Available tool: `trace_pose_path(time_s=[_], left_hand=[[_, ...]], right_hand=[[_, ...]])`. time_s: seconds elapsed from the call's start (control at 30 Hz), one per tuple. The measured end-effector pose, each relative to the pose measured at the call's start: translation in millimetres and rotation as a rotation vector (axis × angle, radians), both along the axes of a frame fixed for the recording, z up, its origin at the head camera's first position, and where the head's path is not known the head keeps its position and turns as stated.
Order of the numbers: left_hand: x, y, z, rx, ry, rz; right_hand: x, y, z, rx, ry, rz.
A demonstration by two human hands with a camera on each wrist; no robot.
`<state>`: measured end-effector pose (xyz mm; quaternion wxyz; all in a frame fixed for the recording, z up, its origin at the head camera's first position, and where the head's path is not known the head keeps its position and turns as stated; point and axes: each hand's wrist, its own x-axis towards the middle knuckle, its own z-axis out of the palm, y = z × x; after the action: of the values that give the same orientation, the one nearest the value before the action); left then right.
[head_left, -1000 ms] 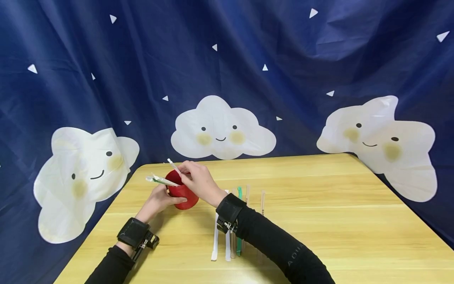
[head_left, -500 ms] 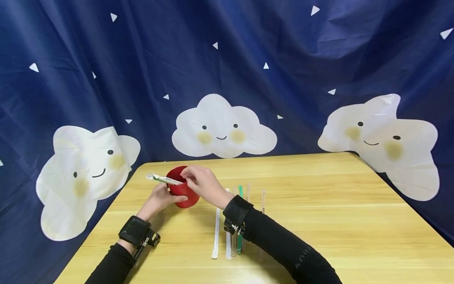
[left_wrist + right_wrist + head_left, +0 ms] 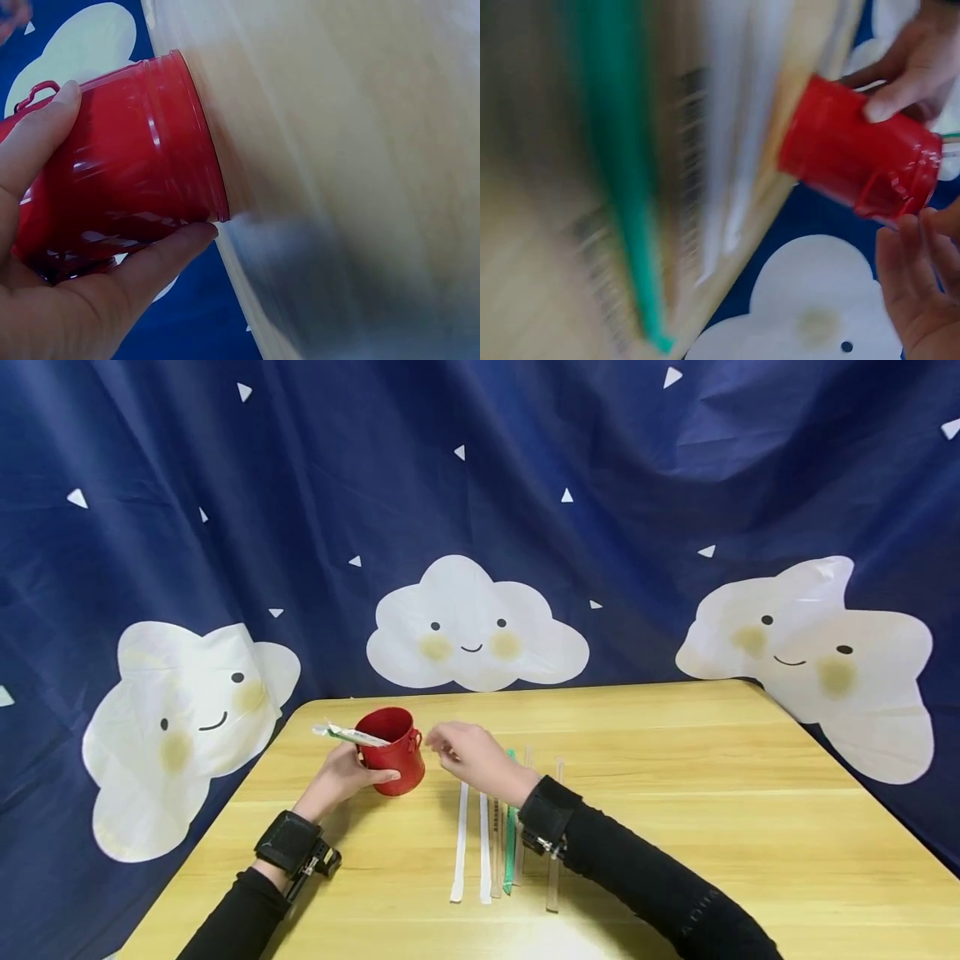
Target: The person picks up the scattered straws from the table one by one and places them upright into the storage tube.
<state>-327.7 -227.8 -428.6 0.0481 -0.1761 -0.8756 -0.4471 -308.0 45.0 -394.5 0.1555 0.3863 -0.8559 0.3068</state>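
My left hand [image 3: 347, 775] grips a small red bucket [image 3: 401, 766] near the far left of the table, thumb across its side. In the left wrist view the bucket [image 3: 135, 157] lies between thumb and fingers. Wrapped drinking straws [image 3: 356, 737] stick out over its left rim; how deep they go is hidden. My right hand [image 3: 480, 762] is off to the bucket's right, holding nothing, its fingers loosely bent. Below it several straws lie side by side: white ones [image 3: 461, 847], a green one [image 3: 511, 847] and brownish ones [image 3: 553, 885]. The right forearm partly covers them.
The light wooden table [image 3: 675, 827] reaches back to a dark blue curtain [image 3: 480, 485] with white cloud faces. A black camera band [image 3: 288, 843] sits on the left wrist, another [image 3: 551, 810] on the right.
A white straw pinched in the right hand went down into the bucket and was let go. The right hand has then drawn back to the right, while the left keeps its hold.
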Motion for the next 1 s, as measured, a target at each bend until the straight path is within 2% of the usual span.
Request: trace_pose_path(time_s=[0.13, 0.27, 0.43, 0.6, 0.77, 1.0], left_hand=[[-2.2, 1, 0.0, 0.017, -0.013, -0.012], [-2.1, 1, 1.0, 0.040, -0.013, -0.008], [-1.3, 2, 2.2, 0.025, -0.007, -0.008], [-1.8, 2, 1.3, 0.029, -0.015, -0.009], [-2.9, 2, 0.8, 0.026, -0.006, -0.014], [-5.0, 0, -0.1, -0.024, 0.025, -0.026]], right_hand=[[4.0, 27, -10.0, 0.111, -0.006, -0.031], [6.4, 51, -20.6, 0.146, -0.034, -0.094], [13.5, 77, -30.1, 0.178, -0.113, -0.170], [27.3, 98, -28.3, 0.221, -0.217, -0.292], [40.2, 111, -19.9, 0.335, -0.341, -0.439], [53.6, 109, -11.2, 0.431, -0.454, -0.542]])
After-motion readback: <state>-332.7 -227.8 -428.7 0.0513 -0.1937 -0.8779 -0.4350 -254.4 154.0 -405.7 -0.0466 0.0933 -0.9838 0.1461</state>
